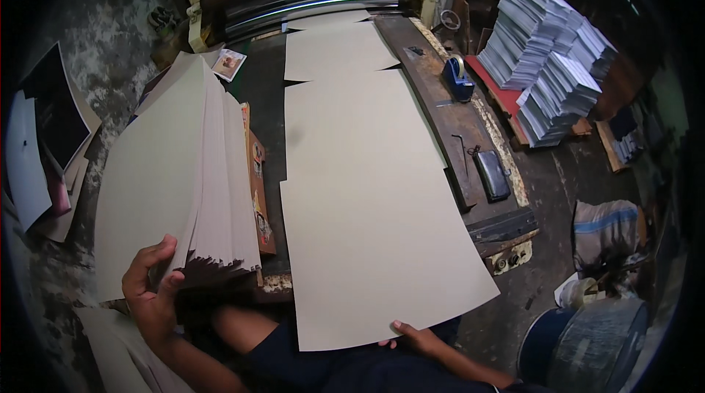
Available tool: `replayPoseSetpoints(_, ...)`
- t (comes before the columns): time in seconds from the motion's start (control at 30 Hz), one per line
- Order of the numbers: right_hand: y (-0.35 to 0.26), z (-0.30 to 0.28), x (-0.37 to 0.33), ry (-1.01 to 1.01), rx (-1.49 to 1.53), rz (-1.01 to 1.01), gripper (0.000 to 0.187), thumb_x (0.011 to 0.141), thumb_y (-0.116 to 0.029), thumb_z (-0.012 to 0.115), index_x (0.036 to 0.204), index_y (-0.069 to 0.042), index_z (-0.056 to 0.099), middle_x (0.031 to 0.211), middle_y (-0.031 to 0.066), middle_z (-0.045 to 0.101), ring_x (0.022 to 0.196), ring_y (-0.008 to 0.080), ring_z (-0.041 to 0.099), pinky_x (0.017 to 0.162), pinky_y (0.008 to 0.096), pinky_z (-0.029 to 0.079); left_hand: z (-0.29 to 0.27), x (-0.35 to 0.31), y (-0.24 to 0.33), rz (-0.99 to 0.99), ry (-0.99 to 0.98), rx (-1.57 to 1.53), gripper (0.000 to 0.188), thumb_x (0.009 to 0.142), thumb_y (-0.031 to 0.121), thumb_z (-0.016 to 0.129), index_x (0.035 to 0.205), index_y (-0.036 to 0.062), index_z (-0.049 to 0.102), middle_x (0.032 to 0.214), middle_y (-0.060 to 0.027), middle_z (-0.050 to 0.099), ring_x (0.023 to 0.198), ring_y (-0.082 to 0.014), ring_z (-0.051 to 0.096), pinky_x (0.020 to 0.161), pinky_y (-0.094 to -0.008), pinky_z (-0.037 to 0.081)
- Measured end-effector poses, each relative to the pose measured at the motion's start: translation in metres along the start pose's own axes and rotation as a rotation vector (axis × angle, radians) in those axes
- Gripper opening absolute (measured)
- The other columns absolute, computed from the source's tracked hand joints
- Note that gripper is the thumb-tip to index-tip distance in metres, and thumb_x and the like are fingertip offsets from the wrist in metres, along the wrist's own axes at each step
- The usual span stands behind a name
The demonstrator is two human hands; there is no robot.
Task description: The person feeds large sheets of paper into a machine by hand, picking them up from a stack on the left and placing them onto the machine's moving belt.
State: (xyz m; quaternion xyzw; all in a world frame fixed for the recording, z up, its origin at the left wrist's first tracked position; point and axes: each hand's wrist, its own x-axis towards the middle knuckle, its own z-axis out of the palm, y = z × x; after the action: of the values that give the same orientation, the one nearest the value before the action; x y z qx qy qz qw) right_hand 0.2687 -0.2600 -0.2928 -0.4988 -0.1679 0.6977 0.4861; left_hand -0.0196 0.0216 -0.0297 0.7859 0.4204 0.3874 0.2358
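My right hand (420, 340) holds the near edge of a pale grey-beige cardboard sheet (378, 246), thumb on top and fingertips underneath. That sheet is in line with further cardboard sheets (338, 114), which run away from me over a dark machine table to rollers (316, 11). On the left, my left hand (153, 275) is by the near corner of a tall stack of similar cardboard sheets (158, 180). Its thumb and fingers are apart and curved, with the stack's edge beside them. Whether it touches the top sheet I cannot tell.
A blue tape dispenser (458, 81), a hex key (461, 154) and a black case (492, 175) lie along the table's right side. Stacked white paper (529, 40) stands on a pallet beyond. A blue drum (580, 345) is at the lower right. Loose boards (33, 165) lean at far left.
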Motion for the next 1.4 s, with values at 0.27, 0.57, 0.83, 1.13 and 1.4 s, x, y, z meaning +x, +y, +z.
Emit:
replayPoseSetpoints(0.27,-0.015,0.016,-0.011,0.033,-0.051,-0.011,0.044,0.103,-0.035,0.043,0.115,0.005,0.055,0.097,0.0187,0.068,0.088,0.0227,0.065,0.079,0.0333,0.051,-0.007,0.006,-0.005,-0.119,-0.036,-0.281,0.053,0.079,0.041,0.078,0.102,-0.0050,0.065,0.104,-0.0156,0.068,0.112,-0.0269,0.061,0.105,-0.0401,0.040)
replayPoseSetpoints(0.57,-0.016,0.013,0.013,0.046,0.158,-0.095,0.048,0.101,-0.038,0.046,0.121,0.005,0.049,0.106,0.0193,0.063,0.091,0.0276,0.065,0.078,0.0356,0.051,-0.019,0.006,-0.014,-0.227,-0.033,-0.260,0.044,0.091,0.042,0.066,0.094,-0.0020,0.065,0.081,-0.0037,0.063,0.076,-0.0095,0.054,0.075,-0.0219,0.041)
replayPoseSetpoints(0.83,-0.040,0.010,0.050,0.087,0.307,-0.152,0.045,0.102,-0.036,0.042,0.120,0.004,0.050,0.103,0.0202,0.062,0.090,0.0282,0.063,0.078,0.0384,0.048,-0.001,0.003,0.002,-0.308,0.169,-0.166,0.042,0.101,0.036,0.053,0.078,0.0009,0.053,0.071,0.0026,0.048,0.069,-0.0075,0.040,0.068,-0.0207,0.036)
replayPoseSetpoints(1.13,-0.042,0.018,0.097,0.313,0.331,-0.246,0.038,0.101,-0.039,0.044,0.111,-0.003,0.051,0.102,0.0196,0.066,0.079,0.0186,0.062,0.075,0.0380,0.051,0.015,0.007,-0.011,-0.234,0.875,-0.444,0.043,0.100,0.031,0.053,0.109,-0.0102,0.061,0.105,-0.0129,0.063,0.104,-0.0182,0.053,0.097,-0.0320,0.041)
replayPoseSetpoints(1.4,-0.078,0.031,0.066,0.264,0.498,-0.295,0.054,0.097,-0.046,0.045,0.140,-0.015,0.033,0.129,0.0164,0.054,0.093,0.0233,0.061,0.083,0.0468,0.052,0.036,-0.017,0.039,0.369,0.267,-0.116,0.046,0.097,0.044,0.051,0.074,0.0084,0.067,0.070,-0.0055,0.071,0.074,-0.0197,0.070,0.103,-0.0519,0.034)
